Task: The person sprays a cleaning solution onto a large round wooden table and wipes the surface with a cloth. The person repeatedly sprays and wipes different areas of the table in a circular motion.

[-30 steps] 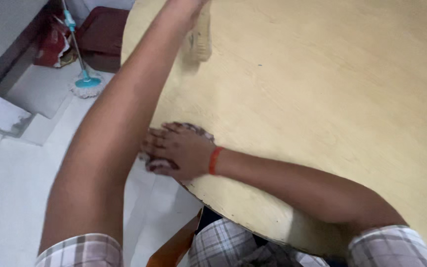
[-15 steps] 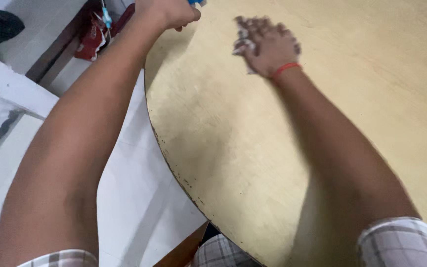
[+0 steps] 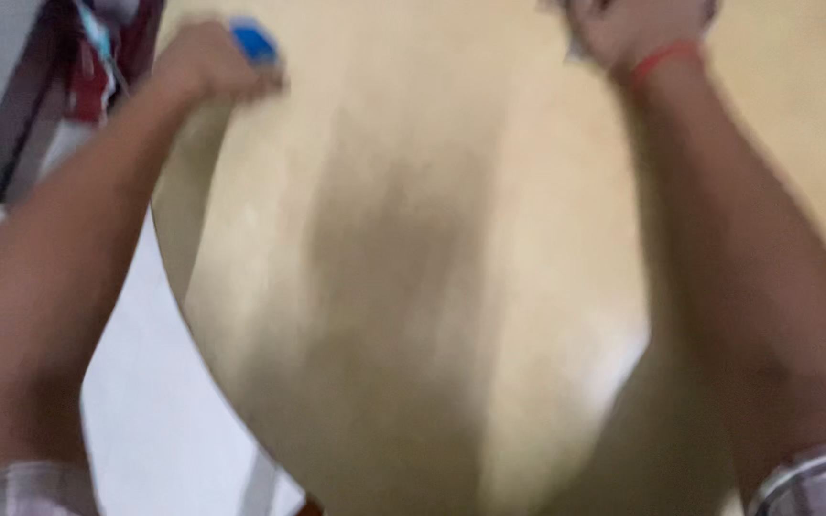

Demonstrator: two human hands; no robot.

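Note:
The view is motion-blurred. A round pale wooden table [image 3: 413, 287] fills most of it. My left hand [image 3: 205, 62] reaches to the table's far left edge, closed around a blue-handled brush [image 3: 254, 43]. At the top edge my right hand [image 3: 638, 24], with a red band [image 3: 662, 59] on its wrist, lies on the far tabletop and is partly cut off. A pale scrap of cloth [image 3: 577, 43] shows at its fingers. Both arms stretch forward over the table.
White tiled floor [image 3: 136, 401] lies left of the table. At the upper left are a red object [image 3: 83, 81], a teal mop handle [image 3: 97, 38] and a dark wall base [image 3: 11, 124]. My plaid sleeves show at the bottom corners.
My right hand has slid from the near table edge to the far tabletop with the cloth. The view has swung, and the left hand's brush now sits at the table's far left.

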